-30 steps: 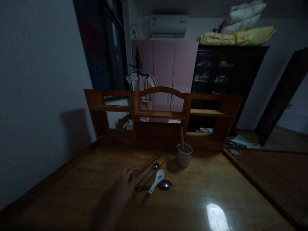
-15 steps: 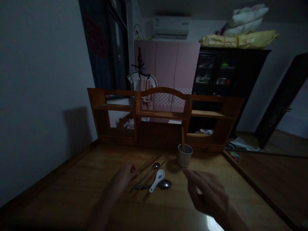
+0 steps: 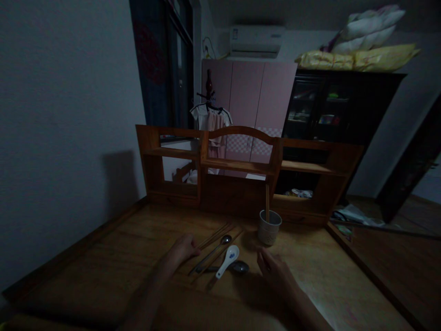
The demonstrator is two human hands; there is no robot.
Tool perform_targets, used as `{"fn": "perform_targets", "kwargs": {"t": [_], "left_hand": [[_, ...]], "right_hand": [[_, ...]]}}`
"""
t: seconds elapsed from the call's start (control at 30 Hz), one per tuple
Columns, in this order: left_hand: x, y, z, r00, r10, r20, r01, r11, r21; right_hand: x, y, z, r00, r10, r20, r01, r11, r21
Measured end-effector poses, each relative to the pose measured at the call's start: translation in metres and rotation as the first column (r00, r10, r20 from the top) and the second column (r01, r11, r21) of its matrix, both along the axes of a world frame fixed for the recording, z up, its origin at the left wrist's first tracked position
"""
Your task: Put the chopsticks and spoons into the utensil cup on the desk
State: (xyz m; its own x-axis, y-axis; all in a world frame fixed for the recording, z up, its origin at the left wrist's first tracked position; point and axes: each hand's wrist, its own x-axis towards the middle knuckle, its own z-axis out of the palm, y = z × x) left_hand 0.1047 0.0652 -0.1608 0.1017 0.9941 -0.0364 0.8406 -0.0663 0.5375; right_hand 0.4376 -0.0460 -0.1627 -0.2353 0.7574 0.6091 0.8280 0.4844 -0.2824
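My left hand [image 3: 184, 248] rests at the left of the utensils, its fingers pinched on the near ends of a pair of thin wooden chopsticks [image 3: 214, 236]. To their right lie a long-handled metal spoon [image 3: 226, 239] and another chopstick [image 3: 225, 248]. A white soup spoon [image 3: 232, 253] with a blue mark lies across the handle of a larger metal spoon [image 3: 240, 267]. My right hand [image 3: 274, 271], fingers curled with nothing visible in them, is right of the large spoon and in front of a pale cup [image 3: 269, 230]. Upright chopsticks [image 3: 267, 202] stand in that cup.
A wooden shelf unit [image 3: 237, 166] runs along the back of the wooden table [image 3: 113, 257]. A wall [image 3: 69, 138] borders the left side, and a raised edge [image 3: 365, 271] runs along the right. Behind stand a pink wardrobe [image 3: 246, 92] and a dark cabinet [image 3: 344, 105].
My right hand has drawn left and lower, toward the large metal spoon. The left hand stays by the chopsticks. The whole view has shifted slightly.
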Motion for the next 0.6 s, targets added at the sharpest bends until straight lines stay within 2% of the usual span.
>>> {"fn": "perform_targets", "kwargs": {"t": [0.13, 0.33, 0.47, 0.6], "left_hand": [[-0.002, 0.005, -0.003, 0.999, -0.003, 0.042, 0.004, 1.0, -0.016], [-0.002, 0.008, -0.009, 0.989, -0.023, 0.147, 0.029, 0.999, -0.045], [0.003, 0.002, -0.004, 0.978, -0.068, 0.196, 0.067, 0.998, 0.013], [0.018, -0.015, 0.003, 0.959, -0.167, 0.229, 0.155, 0.985, 0.071]], "right_hand": [[0.0, -0.001, 0.001, 0.999, -0.004, 0.052, 0.006, 0.999, -0.05], [-0.002, -0.003, 0.007, 0.998, -0.025, 0.049, 0.029, 0.996, -0.09], [0.0, -0.002, 0.003, 0.998, -0.023, 0.062, 0.029, 0.996, -0.087], [0.001, 0.0, -0.001, 0.997, -0.014, 0.078, 0.02, 0.997, -0.08]]}}
